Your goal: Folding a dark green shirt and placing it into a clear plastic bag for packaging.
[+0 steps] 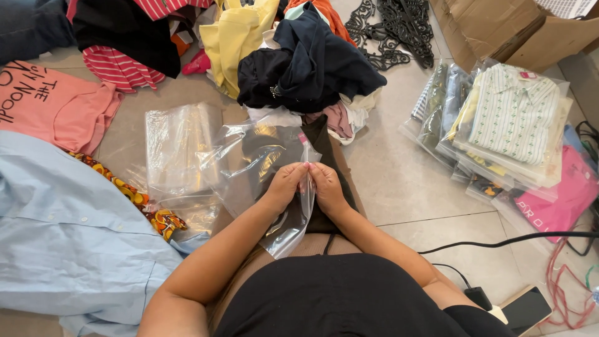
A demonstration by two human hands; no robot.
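Both our hands, left [286, 185] and right [327, 188], pinch clear plastic bag [262, 168] edge over lap, above dark garment [324, 187] on floor. Slick film could slip from grip.

The dark garment [324, 181] is mostly hidden behind the clear bag [262, 168] and both hands, the box [499, 25] and blue shirt [62, 231] are cut by edges, and the phone [525, 309] is partly covered.
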